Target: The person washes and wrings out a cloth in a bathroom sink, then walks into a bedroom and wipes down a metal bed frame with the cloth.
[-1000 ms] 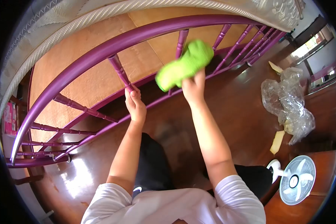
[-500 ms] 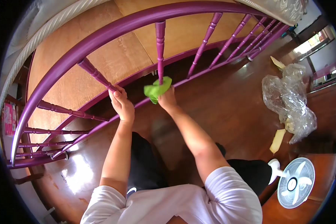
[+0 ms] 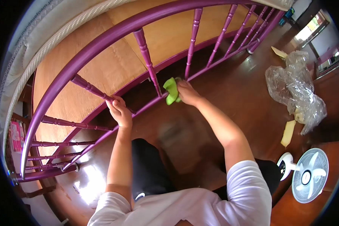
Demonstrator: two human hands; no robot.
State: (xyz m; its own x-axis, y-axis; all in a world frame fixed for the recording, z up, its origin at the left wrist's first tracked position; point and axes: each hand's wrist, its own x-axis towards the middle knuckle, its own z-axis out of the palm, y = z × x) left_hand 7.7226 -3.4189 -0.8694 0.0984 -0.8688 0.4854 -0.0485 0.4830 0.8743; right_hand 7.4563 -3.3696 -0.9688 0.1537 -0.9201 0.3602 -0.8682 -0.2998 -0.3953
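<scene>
In the head view a purple bed-end railing (image 3: pixel 98 40) arches across, with turned spindles between its curved top rail and its lower rail. My left hand (image 3: pixel 119 112) is closed around the lower part of one spindle (image 3: pixel 87 86). Farther right, my right hand (image 3: pixel 187 92) grips a bright green cloth (image 3: pixel 171 91) at the lower rail (image 3: pixel 151 102). The cloth hangs from the fingers between two spindles, close to the foot of the left one. My fingertips are partly hidden behind the cloth and rail.
Wooden bed boards (image 3: pixel 79 62) lie behind the railing, and a mattress (image 3: pixel 22 49) with corded edging leans at the upper left. On the dark floor at right are crumpled clear plastic (image 3: pixel 299 90) and pale foam strips (image 3: pixel 288 133). A white fan (image 3: pixel 310 175) stands at lower right.
My right hand has carried the green cloth from a spindle rightward along the lower rail. My left hand stays on the same spindle. The whole view has shifted slightly.
</scene>
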